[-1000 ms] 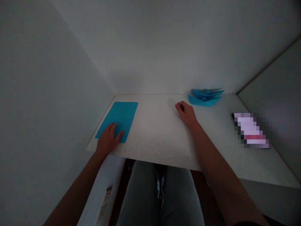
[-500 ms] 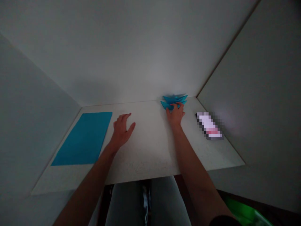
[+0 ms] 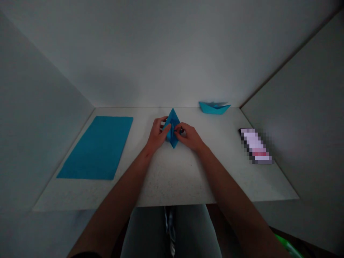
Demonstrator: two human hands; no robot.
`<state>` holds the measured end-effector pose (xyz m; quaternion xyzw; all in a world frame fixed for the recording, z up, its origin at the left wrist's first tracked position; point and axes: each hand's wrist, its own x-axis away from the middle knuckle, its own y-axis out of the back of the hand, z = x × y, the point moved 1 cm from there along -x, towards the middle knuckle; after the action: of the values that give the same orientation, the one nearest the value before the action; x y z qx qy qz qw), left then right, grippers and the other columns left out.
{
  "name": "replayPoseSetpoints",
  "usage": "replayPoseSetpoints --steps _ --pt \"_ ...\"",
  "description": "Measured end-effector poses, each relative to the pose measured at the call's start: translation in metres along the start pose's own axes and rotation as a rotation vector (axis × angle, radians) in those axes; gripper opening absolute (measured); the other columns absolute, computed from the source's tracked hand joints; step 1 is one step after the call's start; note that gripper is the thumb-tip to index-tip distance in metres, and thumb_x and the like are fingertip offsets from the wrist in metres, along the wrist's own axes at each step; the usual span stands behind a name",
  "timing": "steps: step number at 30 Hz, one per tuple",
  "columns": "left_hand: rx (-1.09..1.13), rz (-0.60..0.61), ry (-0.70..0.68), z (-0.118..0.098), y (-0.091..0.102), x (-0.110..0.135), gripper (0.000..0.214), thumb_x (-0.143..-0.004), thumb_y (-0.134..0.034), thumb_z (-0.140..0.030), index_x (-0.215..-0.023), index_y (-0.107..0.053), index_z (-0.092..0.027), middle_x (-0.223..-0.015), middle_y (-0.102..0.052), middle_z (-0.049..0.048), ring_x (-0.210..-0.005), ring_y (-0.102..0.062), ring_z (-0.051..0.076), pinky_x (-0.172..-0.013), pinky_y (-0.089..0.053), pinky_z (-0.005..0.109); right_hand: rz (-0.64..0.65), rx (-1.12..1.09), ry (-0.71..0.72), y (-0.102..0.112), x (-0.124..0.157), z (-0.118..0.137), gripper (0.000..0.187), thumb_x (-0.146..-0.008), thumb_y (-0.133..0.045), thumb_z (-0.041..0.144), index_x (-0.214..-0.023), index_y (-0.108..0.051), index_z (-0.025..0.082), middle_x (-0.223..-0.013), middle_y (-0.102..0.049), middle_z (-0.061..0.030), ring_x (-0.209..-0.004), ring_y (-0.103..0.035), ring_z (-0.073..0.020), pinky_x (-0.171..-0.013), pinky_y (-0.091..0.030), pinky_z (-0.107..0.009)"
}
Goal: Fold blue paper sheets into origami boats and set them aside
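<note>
A blue folded paper boat (image 3: 173, 114) is held between both hands over the middle of the white table, its pointed ends facing toward and away from me. My left hand (image 3: 158, 133) is closed on the boat's left side, thumb on the inner fold. On its right side, my right hand (image 3: 189, 135) pinches at the centre fold with thumb and forefinger; the fingertips partly hide that fold. Another blue paper boat (image 3: 214, 109) rests by the back wall, to the right of my hands.
Flat blue paper (image 3: 96, 148) lies on the left of the white table (image 3: 177, 179). A phone with a blurred-out screen (image 3: 255, 145) is at the right, near the side wall. Walls enclose the table at the back and both sides.
My right hand has brought one paper boat from the back wall to the middle, leaving the other there. My left hand, open and empty before, has moved right and taken hold of it.
</note>
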<state>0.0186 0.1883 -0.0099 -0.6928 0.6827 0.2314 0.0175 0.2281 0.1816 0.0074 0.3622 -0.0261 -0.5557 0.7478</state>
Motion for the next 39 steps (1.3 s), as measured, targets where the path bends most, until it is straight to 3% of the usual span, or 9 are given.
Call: replayPoseSetpoints --steps 4,9,13,19,23,28,33,36,39 --pt "-0.017 0.087 0.032 0.0 -0.004 -0.003 0.042 -0.104 -0.064 -0.034 -0.143 -0.068 -0.021 -0.136 -0.073 0.0136 -0.085 -0.071 0.016 -0.082 -0.061 0.035 -0.005 -0.116 -0.022 -0.001 0.002 0.0 0.029 -0.09 -0.067 0.033 -0.118 -0.062 0.029 -0.086 -0.072 0.0013 -0.079 -0.067 -0.0207 -0.079 -0.053 -0.036" --pt "-0.044 0.148 0.058 0.005 -0.008 -0.008 0.038 -0.101 -0.067 -0.028 -0.138 -0.074 -0.024 -0.129 -0.081 0.0099 -0.112 -0.076 0.026 -0.103 -0.061 0.045 0.038 -0.134 -0.037 0.001 0.002 0.0 0.032 -0.089 -0.067 0.034 -0.12 -0.061 0.029 -0.083 -0.07 0.0022 -0.076 -0.066 -0.0204 -0.072 -0.049 -0.034" --pt "0.03 0.141 0.037 0.001 -0.008 -0.007 0.029 -0.106 -0.063 -0.032 -0.128 -0.079 -0.023 -0.126 -0.08 0.0105 -0.109 -0.077 0.022 -0.096 -0.063 0.038 -0.077 -0.033 -0.033 0.0 -0.004 -0.002 0.026 -0.095 -0.069 0.047 -0.111 -0.062 0.028 -0.085 -0.071 -0.0022 -0.084 -0.066 -0.025 -0.082 -0.05 -0.041" --pt "0.049 0.161 -0.071 -0.01 -0.008 -0.001 0.034 -0.101 -0.071 -0.034 -0.133 -0.078 -0.023 -0.129 -0.074 0.0117 -0.103 -0.075 0.019 -0.083 -0.064 0.03 -0.169 0.073 -0.097 -0.003 -0.011 -0.003 0.038 -0.1 -0.065 0.064 -0.09 -0.059 0.028 -0.083 -0.068 -0.0044 -0.084 -0.062 -0.0267 -0.083 -0.048 -0.043" --pt "0.039 0.164 -0.06 -0.01 -0.008 0.0 0.034 -0.101 -0.072 -0.033 -0.133 -0.077 -0.022 -0.126 -0.075 0.011 -0.097 -0.076 0.017 -0.083 -0.065 0.03 -0.194 0.017 -0.127 -0.001 -0.009 -0.002 0.041 -0.107 -0.054 0.066 -0.094 -0.063 0.028 -0.086 -0.067 -0.0048 -0.085 -0.061 -0.0257 -0.081 -0.048 -0.042" --pt "0.076 0.146 0.002 -0.006 -0.008 -0.002 0.033 -0.105 -0.069 -0.043 -0.131 -0.076 -0.023 -0.129 -0.076 0.0117 -0.1 -0.076 0.018 -0.086 -0.065 0.032 -0.215 -0.19 -0.188 -0.001 -0.011 -0.004 0.043 -0.102 -0.055 0.068 -0.087 -0.057 0.028 -0.082 -0.064 -0.0029 -0.081 -0.061 -0.0234 -0.079 -0.051 -0.039" --pt "0.128 0.213 0.055 -0.006 -0.008 -0.002 0.036 -0.1 -0.074 -0.041 -0.129 -0.075 -0.019 -0.122 -0.08 0.0121 -0.093 -0.077 0.019 -0.083 -0.064 0.032 -0.287 -0.42 -0.247 0.0 -0.017 -0.011 0.045 -0.097 -0.052 0.065 -0.074 -0.043 0.028 -0.069 -0.045 0.0002 -0.068 -0.049 -0.0206 -0.067 -0.047 -0.036" --pt "0.17 0.233 0.1 -0.008 -0.008 -0.002 0.034 -0.099 -0.074 -0.039 -0.127 -0.077 -0.02 -0.116 -0.082 0.0096 -0.091 -0.077 0.019 -0.081 -0.063 0.031 -0.371 -0.455 -0.322 0.004 -0.019 -0.015 0.048 -0.095 -0.051 0.068 -0.074 -0.035 0.028 -0.068 -0.037 0.0009 -0.065 -0.042 -0.0197 -0.06 -0.042 -0.034" --pt "0.172 0.223 0.136 -0.008 -0.008 -0.003 0.031 -0.097 -0.075 -0.039 -0.121 -0.078 -0.02 -0.109 -0.082 0.0076 -0.086 -0.075 0.018 -0.076 -0.061 0.029 -0.401 -0.444 -0.308 0.008 -0.019 -0.013 0.047 -0.095 -0.058 0.068 -0.076 -0.041 0.028 -0.069 -0.041 0.0016 -0.068 -0.043 -0.0188 -0.061 -0.042 -0.032"
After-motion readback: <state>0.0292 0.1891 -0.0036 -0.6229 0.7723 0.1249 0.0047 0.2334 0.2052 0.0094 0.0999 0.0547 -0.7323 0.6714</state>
